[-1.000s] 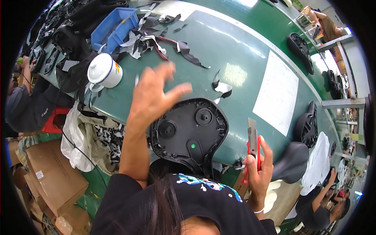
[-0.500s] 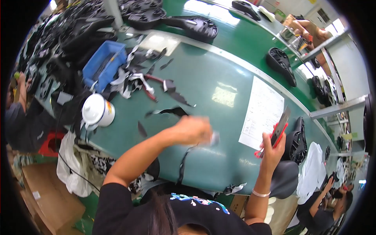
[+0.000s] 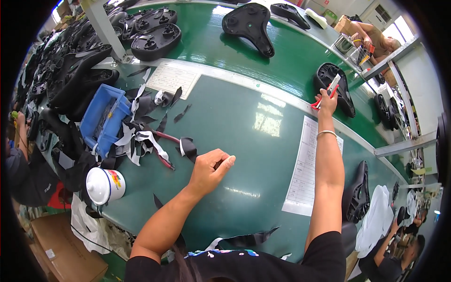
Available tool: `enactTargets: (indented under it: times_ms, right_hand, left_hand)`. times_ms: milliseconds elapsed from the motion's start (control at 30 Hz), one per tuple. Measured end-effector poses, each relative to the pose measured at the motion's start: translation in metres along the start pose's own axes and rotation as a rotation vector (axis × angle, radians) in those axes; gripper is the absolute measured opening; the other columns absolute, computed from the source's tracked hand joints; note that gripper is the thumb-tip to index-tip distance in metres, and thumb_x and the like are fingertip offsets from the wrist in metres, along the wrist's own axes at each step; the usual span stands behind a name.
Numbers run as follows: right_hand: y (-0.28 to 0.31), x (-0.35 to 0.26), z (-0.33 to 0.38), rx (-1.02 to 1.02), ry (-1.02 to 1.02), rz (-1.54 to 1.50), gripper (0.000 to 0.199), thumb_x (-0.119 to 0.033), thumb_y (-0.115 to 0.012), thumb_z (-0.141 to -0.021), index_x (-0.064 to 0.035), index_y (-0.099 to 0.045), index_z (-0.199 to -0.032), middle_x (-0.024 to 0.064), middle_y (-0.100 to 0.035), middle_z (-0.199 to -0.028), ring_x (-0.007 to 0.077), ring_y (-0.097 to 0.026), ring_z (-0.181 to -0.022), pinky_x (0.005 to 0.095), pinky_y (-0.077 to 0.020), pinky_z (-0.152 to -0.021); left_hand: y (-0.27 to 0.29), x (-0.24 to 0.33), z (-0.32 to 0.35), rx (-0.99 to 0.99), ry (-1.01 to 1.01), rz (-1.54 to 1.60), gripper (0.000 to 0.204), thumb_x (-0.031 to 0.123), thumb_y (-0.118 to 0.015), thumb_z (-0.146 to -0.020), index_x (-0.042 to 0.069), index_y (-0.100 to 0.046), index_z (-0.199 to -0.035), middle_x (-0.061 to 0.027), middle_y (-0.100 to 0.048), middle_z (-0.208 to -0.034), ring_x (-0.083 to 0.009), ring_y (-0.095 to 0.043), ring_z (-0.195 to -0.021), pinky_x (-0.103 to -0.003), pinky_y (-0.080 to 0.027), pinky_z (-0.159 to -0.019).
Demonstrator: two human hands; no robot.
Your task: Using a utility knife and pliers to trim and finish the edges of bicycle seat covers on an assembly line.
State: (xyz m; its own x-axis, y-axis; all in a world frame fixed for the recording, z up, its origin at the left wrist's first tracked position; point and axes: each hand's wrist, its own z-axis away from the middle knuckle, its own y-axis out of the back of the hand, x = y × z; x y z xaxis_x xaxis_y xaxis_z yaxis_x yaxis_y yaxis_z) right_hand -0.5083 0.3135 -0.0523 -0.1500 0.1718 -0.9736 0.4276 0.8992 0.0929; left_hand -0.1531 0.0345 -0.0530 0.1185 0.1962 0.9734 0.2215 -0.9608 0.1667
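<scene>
Stretched forward over the far edge of the green table, my right hand (image 3: 326, 102) is closed round red-handled scissors (image 3: 332, 86). Their grey blades point up and away, in front of a black bicycle saddle (image 3: 345, 96) lying underside up on the green belt. Whether the blades touch the saddle I cannot tell. Above the middle of the table my left hand (image 3: 211, 170) is curled with the thumb along the fingers; whatever it may hold is hidden. Nearest to it lie a black scrap (image 3: 189, 149) and a red-handled tool (image 3: 165, 137), partly covered by cuttings.
A blue bin (image 3: 104, 123), black and white scraps (image 3: 136, 141) and a lidded white enamel mug (image 3: 105, 185) stand left. A printed sheet (image 3: 300, 176) lies under my right arm. More saddles (image 3: 247, 29) sit on the belt. A metal post (image 3: 104, 30) rises far left. Other people work on both sides.
My right hand has moved forward with the scissors, from above the table to the belt. My left hand has shifted slightly left and stopped blurring. The view has moved too.
</scene>
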Motion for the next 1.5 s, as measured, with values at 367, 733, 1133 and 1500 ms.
enactTargets:
  times_ms: [367,733,1133,1500]
  right_hand:
    - [0.134,-0.119,0.260,-0.959,-0.339,-0.004,0.031,-0.014,-0.069,-0.079,-0.0026,-0.056,-0.105,0.0053,-0.059,-0.083,0.0138,-0.062,-0.071,0.0251,-0.0494,-0.056]
    - [0.186,-0.146,0.349,-1.068,0.750,0.544,0.069,-0.009,-0.075,-0.073,-0.0113,-0.046,-0.135,0.0088,-0.063,-0.086,0.0223,-0.061,-0.069,0.0331,-0.0494,-0.059]
    - [0.211,-0.127,0.460,-0.864,0.387,0.581,0.058,-0.015,-0.060,-0.089,-0.0113,-0.034,-0.141,0.0242,-0.063,-0.101,0.0431,-0.062,-0.068,0.0491,-0.0489,-0.058]
    - [0.132,-0.146,0.407,-0.856,0.550,0.306,0.057,-0.002,-0.065,-0.082,-0.0049,-0.041,-0.133,0.0071,-0.065,-0.101,0.0109,-0.059,-0.074,0.0243,-0.0487,-0.069]
  left_hand:
    - [0.028,0.015,-0.005,-0.189,0.492,1.103,0.060,0.045,-0.053,-0.093,-0.004,-0.048,-0.126,-0.0125,-0.061,-0.114,-0.0208,-0.062,-0.100,-0.036,-0.053,-0.079]
    - [0.064,0.069,0.061,-0.262,0.484,0.427,0.060,0.032,-0.072,-0.074,-0.003,-0.045,-0.116,-0.0087,-0.055,-0.091,-0.0150,-0.059,-0.075,-0.027,-0.053,-0.066]
    - [0.061,0.077,0.101,0.001,0.447,0.277,0.047,0.027,-0.067,-0.073,-0.003,-0.054,-0.106,-0.0073,-0.057,-0.088,-0.0141,-0.056,-0.075,-0.027,-0.049,-0.067]
    - [0.058,0.085,0.155,0.260,0.384,0.377,0.056,0.021,-0.067,-0.075,-0.005,-0.044,-0.119,-0.0095,-0.054,-0.100,-0.0160,-0.054,-0.091,-0.030,-0.048,-0.080]
